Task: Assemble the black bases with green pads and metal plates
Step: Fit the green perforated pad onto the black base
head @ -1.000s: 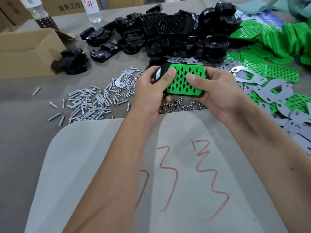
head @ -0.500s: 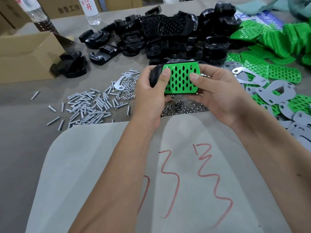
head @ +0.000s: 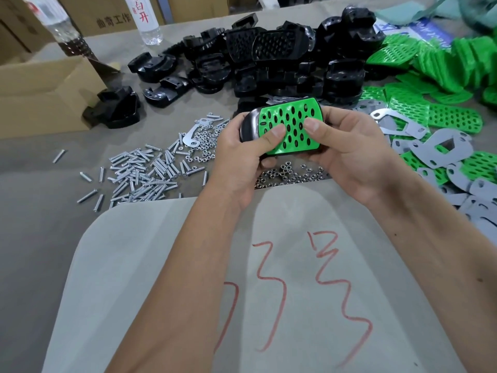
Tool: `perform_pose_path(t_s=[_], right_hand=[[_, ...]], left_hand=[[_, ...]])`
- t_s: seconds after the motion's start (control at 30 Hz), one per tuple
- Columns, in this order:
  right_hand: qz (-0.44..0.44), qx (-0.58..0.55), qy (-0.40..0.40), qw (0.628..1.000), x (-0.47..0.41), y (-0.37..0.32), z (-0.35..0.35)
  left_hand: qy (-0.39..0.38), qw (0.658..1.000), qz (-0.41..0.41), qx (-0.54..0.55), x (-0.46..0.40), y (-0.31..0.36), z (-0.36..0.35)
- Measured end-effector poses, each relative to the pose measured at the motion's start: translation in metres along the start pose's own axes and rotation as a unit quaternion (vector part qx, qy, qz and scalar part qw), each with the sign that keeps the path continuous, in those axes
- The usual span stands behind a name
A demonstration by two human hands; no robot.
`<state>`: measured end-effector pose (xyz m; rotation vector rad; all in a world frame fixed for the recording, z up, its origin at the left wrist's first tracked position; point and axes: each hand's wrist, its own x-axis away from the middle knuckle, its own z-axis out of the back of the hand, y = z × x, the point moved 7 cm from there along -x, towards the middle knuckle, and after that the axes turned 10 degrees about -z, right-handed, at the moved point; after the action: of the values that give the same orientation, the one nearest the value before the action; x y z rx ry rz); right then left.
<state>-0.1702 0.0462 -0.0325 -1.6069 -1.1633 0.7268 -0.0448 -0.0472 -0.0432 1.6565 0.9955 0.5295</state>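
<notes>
Green pad [head: 291, 127]: face toward camera, seated on black base [head: 248, 127]; long axis left-right.
Left hand [head: 242, 154]: grip closed on base, thumb on pad.
Right hand [head: 349, 149]: grip closed on the pad's right end.

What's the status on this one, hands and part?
Left hand and right hand grip black base. Thumbs pressing green pad. Nothing obstructing.

Even soft light, warped blurry edges
</notes>
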Motion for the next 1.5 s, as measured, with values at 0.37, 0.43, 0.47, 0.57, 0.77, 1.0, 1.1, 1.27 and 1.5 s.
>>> perform_pose_path(t_s=[0.37,0.43,0.47,0.57,0.77,1.0,1.1,1.27,1.5], right_hand=[[-0.017,0.049,0.041,0.998,-0.003,0.004,0.003],[-0.017,0.058,0.044,0.997,-0.004,0.006,0.004],[-0.012,0.052,0.043,0.998,-0.004,0.005,0.006],[0.007,0.052,0.044,0.998,-0.001,0.003,0.007],[0.021,0.073,0.031,0.997,0.001,0.003,0.004],[-0.005,-0.011,0.001,1.000,-0.002,0.005,-0.003],[0.003,-0.002,-0.032,0.999,0.000,0.004,-0.004],[0.023,0.004,-0.026,0.999,0.001,0.001,-0.005],[0.069,0.088,0.016,0.994,0.002,-0.004,-0.002]], left_hand=[[0.029,1.000,0.000,0.003,0.000,-0.001,0.004],[0.026,0.999,-0.018,-0.034,-0.001,0.001,0.004],[0.018,0.999,-0.022,-0.041,-0.001,0.001,0.003],[0.003,0.999,-0.017,-0.029,-0.001,0.003,0.000],[-0.007,0.999,0.031,0.003,0.001,0.000,0.002],[0.028,0.995,0.055,0.084,0.003,0.000,-0.001],[0.032,0.994,0.047,0.092,0.002,0.001,0.000],[0.008,0.992,0.042,0.116,0.004,0.002,-0.001],[0.018,0.994,0.038,0.102,0.004,0.000,0.001]])
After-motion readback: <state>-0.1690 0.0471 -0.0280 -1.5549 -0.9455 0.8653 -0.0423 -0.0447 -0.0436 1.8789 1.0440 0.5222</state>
